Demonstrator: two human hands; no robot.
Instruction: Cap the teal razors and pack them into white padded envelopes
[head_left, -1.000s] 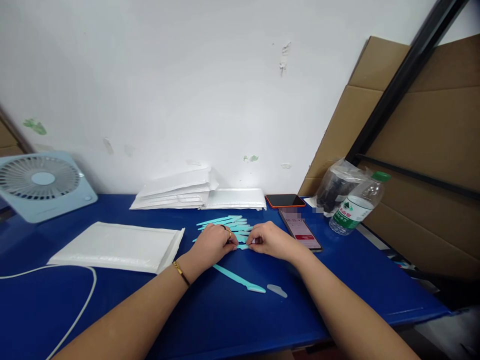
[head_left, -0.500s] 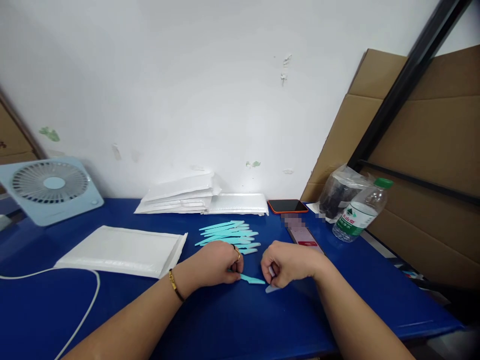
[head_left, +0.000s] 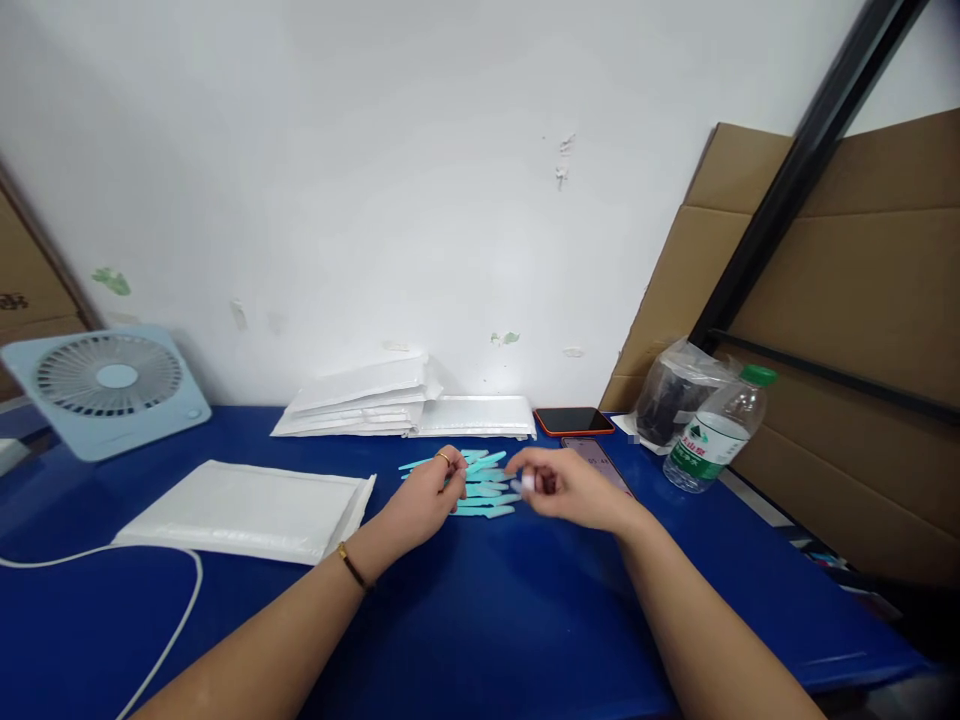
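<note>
Several turquoise eyebrow razors [head_left: 491, 511] lie side by side in a pile on the blue table. Over that pile my left hand [head_left: 427, 497] pinches one turquoise eyebrow razor [head_left: 486, 464] between thumb and fingers, its blade end pointing right. My right hand [head_left: 574, 488] is just to the right of the pile, fingers curled around a small whitish translucent piece [head_left: 527, 483]. This piece is blurred, and whether there is more than one in the palm is hidden. The hands are apart from each other.
A white padded envelope [head_left: 240, 510] lies to the left, with a cable [head_left: 187, 600] near it. More envelopes [head_left: 360, 395] are stacked by the wall. Two phones [head_left: 574, 421], a water bottle [head_left: 712, 440] and a bagged dark object [head_left: 667, 400] are at the right. A fan [head_left: 112, 385] stands far left.
My left hand has lifted the razor from the table's front area up and away to the pile. My right hand has moved away from me too, carrying the whitish piece.
</note>
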